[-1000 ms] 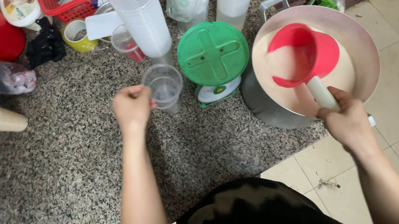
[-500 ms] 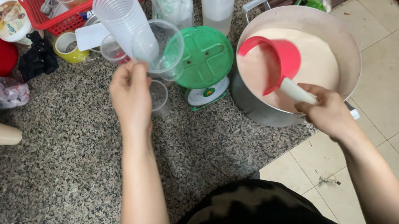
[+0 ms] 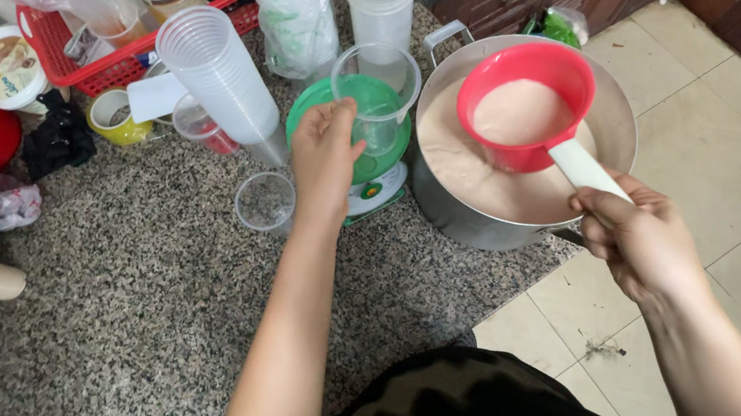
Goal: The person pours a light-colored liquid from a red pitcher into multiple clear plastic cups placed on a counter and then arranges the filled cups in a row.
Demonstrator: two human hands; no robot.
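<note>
Holding a clear plastic cup by its rim, the left hand stretches forward; beside it, the right hand grips the red ladle over the pot.

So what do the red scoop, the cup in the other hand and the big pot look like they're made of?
The red scoop in the right hand looks like opaque plastic: uniform colour, soft sheen, white moulded handle. The cup held by the left hand seems thin clear plastic; the green scale shows through it. The big pot appears to be metal, probably aluminium or steel: dull grey rim, riveted-looking handle.
</note>
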